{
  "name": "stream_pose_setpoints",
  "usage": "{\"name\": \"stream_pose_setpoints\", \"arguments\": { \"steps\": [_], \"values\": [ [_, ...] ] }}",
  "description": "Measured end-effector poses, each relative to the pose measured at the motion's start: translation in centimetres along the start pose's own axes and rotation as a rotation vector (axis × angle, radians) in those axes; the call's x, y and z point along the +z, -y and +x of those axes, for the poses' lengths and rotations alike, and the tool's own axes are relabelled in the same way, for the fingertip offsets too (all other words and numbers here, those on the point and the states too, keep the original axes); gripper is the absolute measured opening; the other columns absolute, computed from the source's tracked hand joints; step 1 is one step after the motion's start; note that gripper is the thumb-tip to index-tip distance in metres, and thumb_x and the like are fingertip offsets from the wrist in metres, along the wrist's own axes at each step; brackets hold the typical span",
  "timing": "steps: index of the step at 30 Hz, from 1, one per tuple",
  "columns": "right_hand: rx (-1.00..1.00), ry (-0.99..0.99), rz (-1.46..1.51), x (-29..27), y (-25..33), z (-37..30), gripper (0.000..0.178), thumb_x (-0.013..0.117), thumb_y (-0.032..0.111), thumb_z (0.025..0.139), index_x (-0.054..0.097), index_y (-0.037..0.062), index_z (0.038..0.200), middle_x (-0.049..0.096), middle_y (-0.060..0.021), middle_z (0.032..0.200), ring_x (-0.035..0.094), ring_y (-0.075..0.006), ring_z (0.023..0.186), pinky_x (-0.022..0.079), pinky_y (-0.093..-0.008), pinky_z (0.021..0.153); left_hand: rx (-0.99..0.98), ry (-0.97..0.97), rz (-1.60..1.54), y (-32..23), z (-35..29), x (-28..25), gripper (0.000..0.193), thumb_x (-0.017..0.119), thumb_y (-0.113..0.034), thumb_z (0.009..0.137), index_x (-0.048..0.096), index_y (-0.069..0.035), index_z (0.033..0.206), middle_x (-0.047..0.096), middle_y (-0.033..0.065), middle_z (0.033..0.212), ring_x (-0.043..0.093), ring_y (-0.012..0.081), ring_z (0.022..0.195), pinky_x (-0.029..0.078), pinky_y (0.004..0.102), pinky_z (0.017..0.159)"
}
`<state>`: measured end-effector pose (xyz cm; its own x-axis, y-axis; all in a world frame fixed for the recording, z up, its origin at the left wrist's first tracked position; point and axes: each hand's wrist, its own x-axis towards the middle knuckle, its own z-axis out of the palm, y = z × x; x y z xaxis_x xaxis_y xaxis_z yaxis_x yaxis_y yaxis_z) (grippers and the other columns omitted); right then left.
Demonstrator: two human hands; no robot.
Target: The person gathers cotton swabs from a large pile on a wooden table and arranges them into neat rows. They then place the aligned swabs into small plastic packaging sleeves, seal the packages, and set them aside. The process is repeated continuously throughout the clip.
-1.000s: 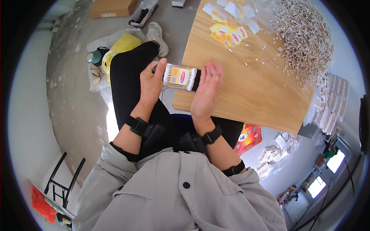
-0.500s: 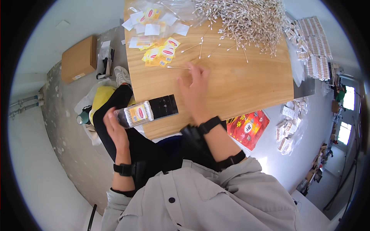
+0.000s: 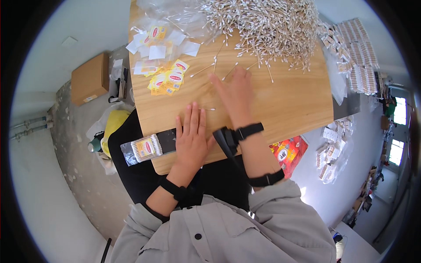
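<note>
Cotton-swab packet [image 3: 141,150], clear bag with a yellow label, lying half off the near-left edge of the desk [image 3: 289,105], one end overhanging, other end on a black strip under the left hand [image 3: 191,142]. Left hand flat, fingers [image 3: 193,118] spread slightly and straight, clamped on nothing, just pressing down beside the packet. Right hand [image 3: 234,94] stretched toward the far edge, fingers extended and loosely apart, empty as far as can be told, tips near a few stray swabs [image 3: 206,69] at the fringe of the big swab pile [image 3: 263,30]. Single swab [image 3: 207,109] lying between the two hands. Yellow labels [image 3: 166,79] and clear sleeves near the far-left corner.

Risks, judged: packet likely to tip off the edge if the left palm lifts or slides. Sweeping right hand could scatter loose swabs or drag pile toward the right edge. Light labels easily brushed off by a sleeve.
</note>
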<state>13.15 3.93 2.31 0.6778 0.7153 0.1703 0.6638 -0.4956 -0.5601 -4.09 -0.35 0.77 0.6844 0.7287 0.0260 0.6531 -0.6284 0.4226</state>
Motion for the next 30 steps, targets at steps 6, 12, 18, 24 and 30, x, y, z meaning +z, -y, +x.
{"name": "stream_pose_setpoints", "arguments": {
  "steps": [6,12,18,24,30],
  "values": [
    [0.056,0.065,-0.002,2.7,3.0,2.5,0.069,0.078,0.041,0.077,0.049,-0.005,0.119,0.055,-0.0229,0.111,0.059,-0.039,0.101,0.051,-0.0473,0.083,0.016,0.028,0.02,0.0,-0.2,-0.1,0.075,0.064,-0.023,0.083,0.035,0.002,0.147,0.025,0.0199,0.158,0.022,0.0349,0.148,0.018,0.0584,0.116],
    [-0.023,0.073,-0.017,2.8,-0.8,2.0,0.039,0.077,0.024,0.078,0.06,0.0033,0.106,0.059,-0.0148,0.097,0.063,-0.032,0.084,0.052,-0.0409,0.072,0.033,0.02,-0.027,-0.5,0.0,-0.1,0.077,0.068,-0.023,0.081,0.036,0.0,0.147,0.026,0.0194,0.157,0.023,0.0347,0.148,0.018,0.0579,0.116],
    [-0.214,0.313,0.271,-0.6,-4.6,-0.9,0.02,0.069,0.012,0.083,0.067,0.0114,0.103,0.059,-0.0116,0.09,0.063,-0.0289,0.08,0.05,-0.0397,0.068,0.1,-0.01,-0.085,-1.2,0.5,0.5,0.084,0.074,-0.029,0.078,0.035,-0.001,0.148,0.025,0.0192,0.158,0.023,0.0338,0.148,0.018,0.0562,0.116],
    [-0.239,0.119,0.295,0.7,-2.9,4.4,0.02,0.066,0.011,0.085,0.07,0.013,0.105,0.058,-0.0113,0.091,0.061,-0.0285,0.084,0.05,-0.0399,0.068,0.071,-0.03,-0.037,-1.7,2.0,0.9,0.085,0.071,-0.037,0.081,0.034,-0.003,0.149,0.024,0.0168,0.159,0.022,0.0316,0.148,0.015,0.0557,0.117],
    [-0.388,0.111,0.011,2.0,-2.3,8.1,0.01,0.067,0.012,0.083,0.066,0.0115,0.092,0.057,-0.0098,0.09,0.06,-0.0297,0.087,0.051,-0.0419,0.07,0.075,0.041,0.016,-1.9,2.0,0.9,0.084,0.069,-0.039,0.082,0.033,-0.004,0.15,0.026,0.0152,0.159,0.022,0.0293,0.149,0.014,0.0539,0.118]
  ]
}}
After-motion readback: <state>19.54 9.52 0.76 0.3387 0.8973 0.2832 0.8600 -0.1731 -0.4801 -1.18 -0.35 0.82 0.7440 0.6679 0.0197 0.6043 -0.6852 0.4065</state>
